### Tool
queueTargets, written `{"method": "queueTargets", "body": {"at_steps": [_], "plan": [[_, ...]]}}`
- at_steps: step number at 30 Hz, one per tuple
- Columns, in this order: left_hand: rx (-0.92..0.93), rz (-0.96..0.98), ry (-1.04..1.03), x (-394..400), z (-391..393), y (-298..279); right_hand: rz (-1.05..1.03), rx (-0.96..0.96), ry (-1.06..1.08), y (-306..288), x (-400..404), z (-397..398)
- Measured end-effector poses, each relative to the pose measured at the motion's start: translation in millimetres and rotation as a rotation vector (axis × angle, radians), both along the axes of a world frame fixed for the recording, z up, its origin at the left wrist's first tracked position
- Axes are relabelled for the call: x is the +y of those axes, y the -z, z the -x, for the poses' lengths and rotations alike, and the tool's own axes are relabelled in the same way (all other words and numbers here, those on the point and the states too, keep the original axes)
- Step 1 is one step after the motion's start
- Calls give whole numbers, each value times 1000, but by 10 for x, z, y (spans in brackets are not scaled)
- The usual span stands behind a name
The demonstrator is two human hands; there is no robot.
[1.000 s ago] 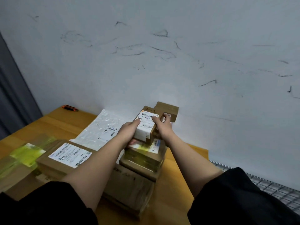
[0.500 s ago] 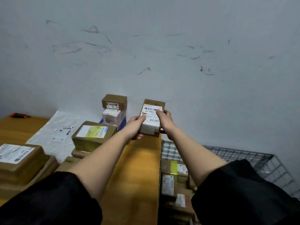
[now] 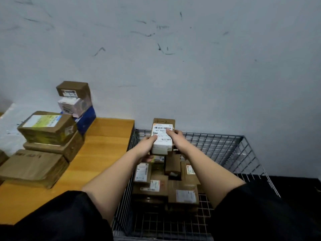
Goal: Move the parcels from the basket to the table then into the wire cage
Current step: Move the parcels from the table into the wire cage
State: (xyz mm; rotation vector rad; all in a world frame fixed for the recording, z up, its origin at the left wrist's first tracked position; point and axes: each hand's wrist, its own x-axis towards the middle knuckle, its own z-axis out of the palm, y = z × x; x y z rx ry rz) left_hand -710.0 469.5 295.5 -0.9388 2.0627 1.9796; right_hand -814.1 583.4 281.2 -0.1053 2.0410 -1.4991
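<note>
Cardboard parcel (image 3: 163, 136), gripped on either side by the left hand (image 3: 147, 145) and right hand (image 3: 177, 139), has travelled off the table (image 3: 107, 136) and now hangs over the wire cage (image 3: 225, 150) by its back-left corner, ready for lowering onto the parcels inside

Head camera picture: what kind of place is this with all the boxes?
Probably a parcel sorting room: labelled cardboard parcels stacked on a wooden table, and a wire cage holding more.

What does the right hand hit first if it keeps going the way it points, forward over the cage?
Probably the far mesh wall of the wire cage, then the room wall behind; depth unclear. The right hand and left hand hold the labelled parcel.
</note>
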Motion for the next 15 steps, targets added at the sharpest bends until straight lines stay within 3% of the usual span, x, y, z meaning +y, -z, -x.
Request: {"method": "queueTargets", "body": {"at_steps": [15], "plan": [[-114, -73, 66, -76, 296, 749, -96, -242, 52, 721, 64, 64]]}}
